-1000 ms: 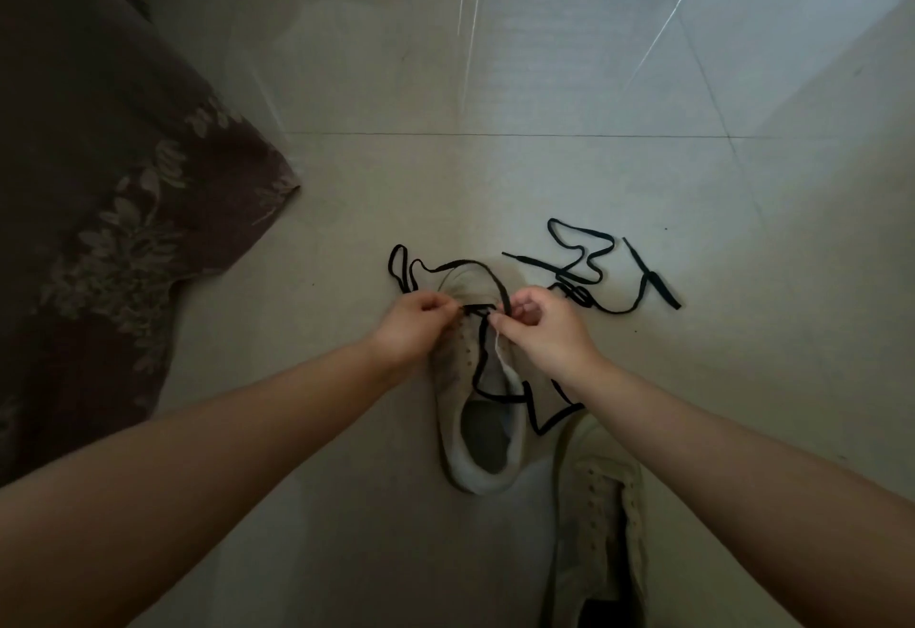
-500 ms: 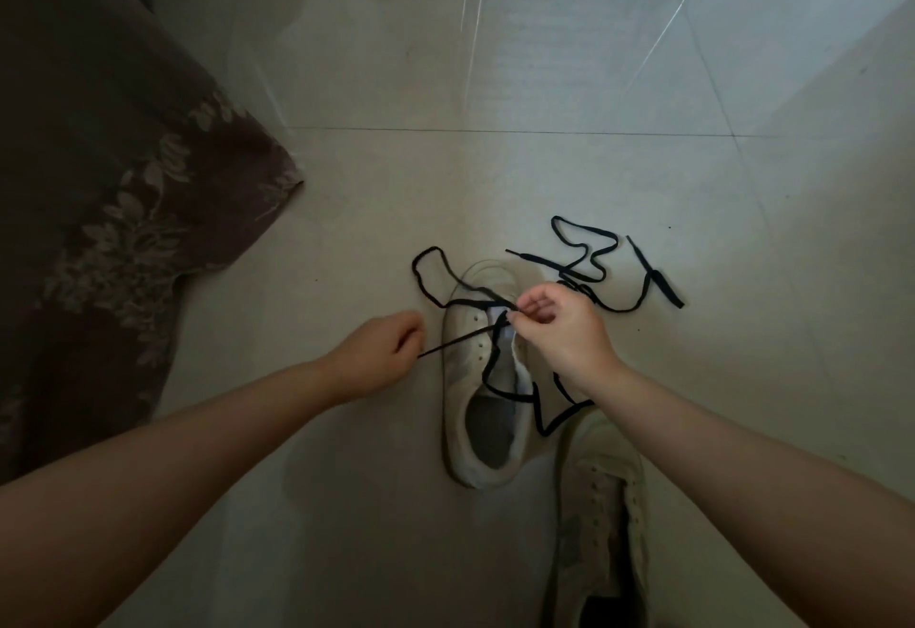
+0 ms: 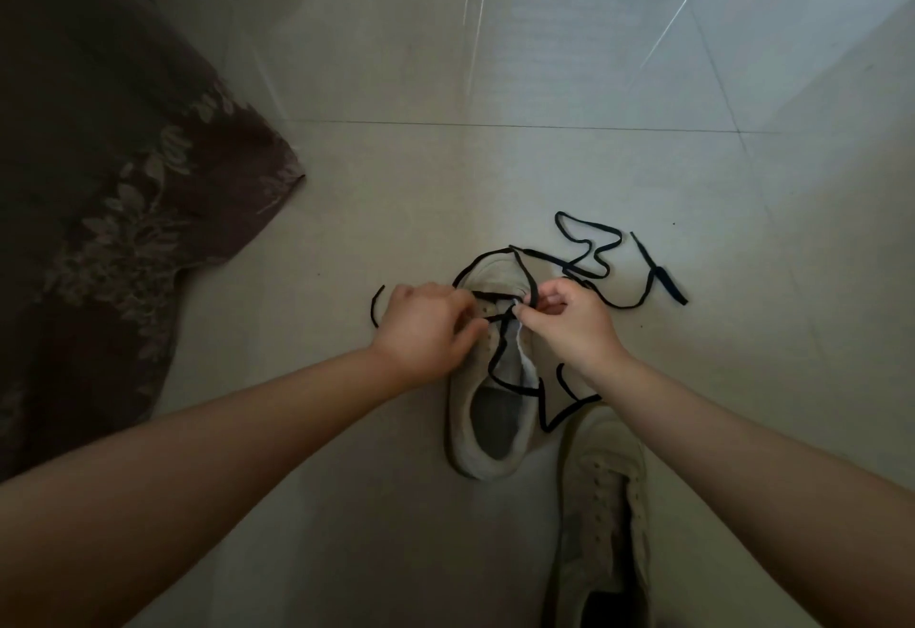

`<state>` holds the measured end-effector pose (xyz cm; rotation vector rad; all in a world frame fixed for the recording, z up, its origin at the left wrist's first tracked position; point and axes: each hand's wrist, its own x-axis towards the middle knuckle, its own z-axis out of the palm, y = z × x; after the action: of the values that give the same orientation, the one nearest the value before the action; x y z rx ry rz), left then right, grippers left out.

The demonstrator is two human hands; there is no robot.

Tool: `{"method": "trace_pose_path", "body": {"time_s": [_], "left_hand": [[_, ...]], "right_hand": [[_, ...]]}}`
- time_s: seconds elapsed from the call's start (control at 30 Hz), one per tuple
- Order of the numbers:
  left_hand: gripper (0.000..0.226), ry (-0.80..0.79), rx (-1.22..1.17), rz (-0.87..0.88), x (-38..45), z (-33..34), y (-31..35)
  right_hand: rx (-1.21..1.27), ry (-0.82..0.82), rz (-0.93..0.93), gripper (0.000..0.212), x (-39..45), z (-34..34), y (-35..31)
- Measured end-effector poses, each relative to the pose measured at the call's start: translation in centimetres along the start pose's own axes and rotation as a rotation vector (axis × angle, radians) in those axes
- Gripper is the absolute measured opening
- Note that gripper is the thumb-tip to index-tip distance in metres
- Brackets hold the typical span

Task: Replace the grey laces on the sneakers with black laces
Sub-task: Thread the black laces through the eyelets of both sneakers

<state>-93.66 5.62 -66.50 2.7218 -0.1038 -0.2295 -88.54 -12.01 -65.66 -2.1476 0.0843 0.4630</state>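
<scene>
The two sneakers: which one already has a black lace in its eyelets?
The upper sneaker, between both hands, carries the black lace across its front eyelets. The lower-right sneaker shows bare eyelets; a second black lace lies loose on the floor.

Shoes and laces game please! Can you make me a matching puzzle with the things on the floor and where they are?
Things:
1. sneaker being laced
2. second sneaker
3. spare black lace
4. flowered cloth

Places:
A. far left of the floor
B. loose on the tiles beyond the right hand
C. nearest the camera, no lace in it
D. under both hands, the left hand too

Pairs: 1-D, 2-C, 3-B, 4-A
</scene>
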Motion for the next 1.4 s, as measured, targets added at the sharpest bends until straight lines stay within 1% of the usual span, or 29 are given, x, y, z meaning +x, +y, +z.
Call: {"method": "trace_pose_path", "body": {"time_s": [0.07,0.1,0.23,0.3,0.37,0.43,0.57,0.63,0.7,0.77,0.8,0.83,0.87,0.93,1.03,1.07,1.17,1.23,1.33,1.4], "left_hand": [[0.03,-0.066,-0.031,-0.095,1.0,0.4,1.3],[0.028,-0.086,-0.008,-0.117,1.3,0.4,1.8],[0.026,-0.137,0.132,-0.016,1.7,0.9,3.0],[0.026,-0.13,0.219,0.026,1.6,0.8,3.0],[0.023,-0.169,0.272,0.02,1.3,0.3,2.1],[0.022,-0.225,0.287,-0.06,0.5,-0.3,0.0],[0.028,-0.317,0.334,-0.289,-1.8,-1.0,-5.1],[0.027,-0.283,0.353,-0.305,-2.5,-0.8,-5.4],[0.027,-0.168,0.285,-0.262,-2.3,-0.5,-4.3],[0.033,-0.058,0.065,-0.198,-1.4,-0.2,-2.6],[0.035,-0.031,-0.056,-0.167,-0.7,-0.2,-1.5],[0.035,-0.031,-0.144,-0.133,-0.1,-0.1,-0.4],[0.035,-0.046,-0.18,-0.095,0.6,0.0,0.7],[0.035,-0.096,-0.167,-0.048,1.6,0.3,2.6],[0.03,-0.116,-0.155,-0.061,2.5,0.7,4.0],[0.027,-0.123,-0.122,-0.061,2.7,0.8,4.1],[0.029,-0.163,0.092,-0.017,3.0,1.2,4.1],[0.028,-0.182,0.215,-0.027,3.1,1.2,3.7],[0.023,-0.294,0.327,-0.083,2.7,0.8,1.7],[0.023,-0.371,0.367,-0.183,1.7,0.5,-1.0]], "right_hand": [[0.01,0.0,-0.007,0.012,-0.1,0.0,0.1],[0.016,0.001,-0.008,0.012,-0.1,0.0,0.1],[0.011,0.001,-0.023,0.011,-0.3,-0.2,0.3],[0.008,0.01,-0.032,0.011,-0.5,-0.3,0.4],[-0.006,0.02,-0.033,0.01,-0.7,-0.8,0.6],[-0.027,0.032,-0.019,0.01,-0.8,-1.5,0.8],[-0.046,0.044,0.035,0.012,-0.7,-2.6,1.1],[-0.047,0.032,0.046,0.013,-0.6,-2.6,1.1],[-0.053,0.029,0.046,0.013,-0.7,-2.5,1.0],[-0.05,0.033,0.042,0.013,-0.6,-2.4,1.0],[-0.051,0.034,0.041,0.013,-0.6,-2.4,1.0],[-0.055,0.033,0.039,0.013,-0.6,-2.3,1.0],[-0.057,0.03,0.033,0.013,-0.6,-2.3,1.0],[-0.056,0.022,0.008,0.013,-0.5,-2.2,1.1],[-0.076,0.005,-0.029,0.012,-0.5,-2.3,1.1],[-0.075,0.001,-0.032,0.012,-0.5,-2.3,1.1],[-0.071,-0.016,-0.031,0.013,-0.5,-2.4,1.1],[-0.049,-0.02,-0.019,0.013,-0.5,-2.3,1.2],[-0.053,-0.017,-0.01,0.014,-0.3,-2.5,1.3],[-0.063,-0.028,-0.011,0.015,-0.2,-2.7,1.4]]}}
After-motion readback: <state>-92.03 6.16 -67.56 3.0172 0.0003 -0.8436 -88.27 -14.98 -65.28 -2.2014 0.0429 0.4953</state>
